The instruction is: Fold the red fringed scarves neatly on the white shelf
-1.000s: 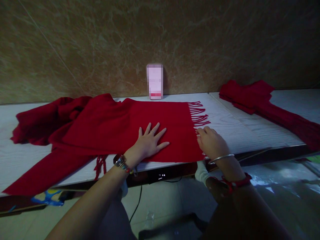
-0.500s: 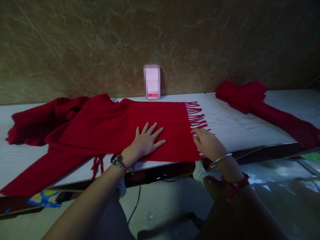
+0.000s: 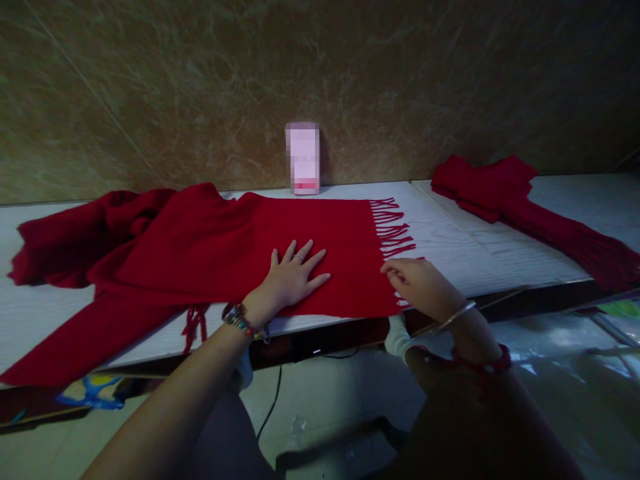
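A red scarf (image 3: 320,220) lies spread across the white wood-grain tabletop, flat at its right end and bunched and layered at its left. Fingers spread, my left hand (image 3: 296,275) rests flat on the smooth part of the cloth. At the scarf's right edge, a row of fringe (image 3: 393,227) sticks out over the table. My right hand (image 3: 419,283) is curled there with thumb and forefinger pinched at the fringe's lower part; its palm hides some strands. A short tassel of fringe (image 3: 194,325) hangs over the front edge beneath the scarf's left part.
Against the brown marbled wall (image 3: 210,80) leans a phone (image 3: 303,159) with a blurred screen. Another red scarf (image 3: 505,193) lies folded at the right, its tail reaching the front edge. Blue scissor-like handles (image 3: 95,392) show below the tabletop at left; a black cable (image 3: 273,407) runs on the floor.
My right hand has shifted slightly along the fringe toward the front edge and its fingers have curled tighter. The left hand keeps its place on the scarf. The view has drifted slightly.
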Demonstrator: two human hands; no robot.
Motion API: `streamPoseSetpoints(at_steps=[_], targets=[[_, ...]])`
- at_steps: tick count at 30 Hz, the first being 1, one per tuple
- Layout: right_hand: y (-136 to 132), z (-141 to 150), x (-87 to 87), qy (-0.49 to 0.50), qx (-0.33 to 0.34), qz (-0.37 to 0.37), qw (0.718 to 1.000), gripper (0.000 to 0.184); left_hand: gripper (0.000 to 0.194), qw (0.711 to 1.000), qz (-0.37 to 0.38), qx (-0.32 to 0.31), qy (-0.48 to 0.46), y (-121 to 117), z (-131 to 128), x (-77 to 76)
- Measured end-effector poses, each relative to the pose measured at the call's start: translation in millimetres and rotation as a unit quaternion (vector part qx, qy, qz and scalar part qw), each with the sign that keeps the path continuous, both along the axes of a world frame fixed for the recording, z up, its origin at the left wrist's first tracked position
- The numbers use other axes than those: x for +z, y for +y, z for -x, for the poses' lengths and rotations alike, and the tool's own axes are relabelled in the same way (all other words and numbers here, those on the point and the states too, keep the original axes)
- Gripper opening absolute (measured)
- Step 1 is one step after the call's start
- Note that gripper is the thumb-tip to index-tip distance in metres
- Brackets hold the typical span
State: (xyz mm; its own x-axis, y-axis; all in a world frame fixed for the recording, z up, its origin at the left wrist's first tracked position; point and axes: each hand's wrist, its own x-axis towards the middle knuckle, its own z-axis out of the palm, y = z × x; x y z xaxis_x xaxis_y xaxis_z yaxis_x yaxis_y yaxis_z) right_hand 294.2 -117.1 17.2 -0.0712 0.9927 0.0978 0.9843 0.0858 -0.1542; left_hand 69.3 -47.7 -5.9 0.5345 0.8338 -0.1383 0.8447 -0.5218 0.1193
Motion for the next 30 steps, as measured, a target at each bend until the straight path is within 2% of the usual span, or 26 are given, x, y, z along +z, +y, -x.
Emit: streamPoseSetpoints(at_steps=[3, 5, 6, 9, 11, 12, 15, 18, 20, 22, 24, 26, 28, 30], targets=[[-1, 6, -0.6, -0.064, -0.066, 0.005, 0.996, 0.029, 0.061, 1.0, 0.003, 0.002, 0.005, 0, 0, 1.2], [-1, 0, 0.3, -0.092, -0.108, -0.017, 0.99, 0.029, 0.061, 1.0, 0.004, 0.002, 0.007, 0, 0, 1.3], [0, -4, 1.1, -0.088, -0.109, -0.041, 0.989, 0.029, 0.061, 1.0, 0.004, 0.001, 0.007, 0, 0, 1.3], [-1, -9, 3.1, -0.025, -0.039, -0.111, 0.993, 0.03, 0.06, 1.0, 0.004, -0.001, 0.006, -1, -1, 2.1], [-2, -3, 2.9, 0.001, 0.0, -0.09, 0.996, 0.029, 0.061, 1.0, 0.006, -0.001, 0.008, -1, -1, 3.1], [-2, 2, 2.5, -0.004, -0.002, -0.065, 0.998, 0.029, 0.061, 1.0, 0.007, -0.001, 0.01, -1, -1, 3.4], [-3, 13, 1.8, -0.073, -0.085, -0.005, 0.994, 0.028, 0.061, 1.0, 0.006, -0.001, 0.014, 0, -1, 2.4], [-1, 9, 3.1, -0.126, -0.187, 0.008, 0.974, 0.031, 0.059, 1.0, -0.005, 0.001, 0.014, 1, 0, -0.1], [0, -1, 3.9, -0.133, -0.228, 0.012, 0.964, 0.034, 0.058, 1.0, -0.011, 0.003, 0.016, 1, 0, -1.0], [2, -9, 3.0, -0.128, -0.239, -0.007, 0.962, 0.035, 0.058, 1.0, -0.012, 0.005, 0.02, 0, 0, -0.7], [4, -10, -0.2, -0.102, -0.209, -0.057, 0.971, 0.036, 0.058, 1.0, -0.01, 0.008, 0.021, -1, -1, 0.1], [6, 0, -6.0, -0.061, -0.14, -0.1, 0.983, 0.038, 0.058, 1.0, -0.006, 0.007, 0.019, -2, -3, 1.1], [7, 17, -13.1, -0.032, -0.068, -0.085, 0.994, 0.043, 0.058, 1.0, -0.003, 0.01, 0.017, -2, -3, 2.2], [9, 34, -20.0, -0.029, -0.031, -0.021, 0.999, 0.05, 0.059, 0.999, -0.009, 0.025, 0.019, -1, -2, 4.0]])
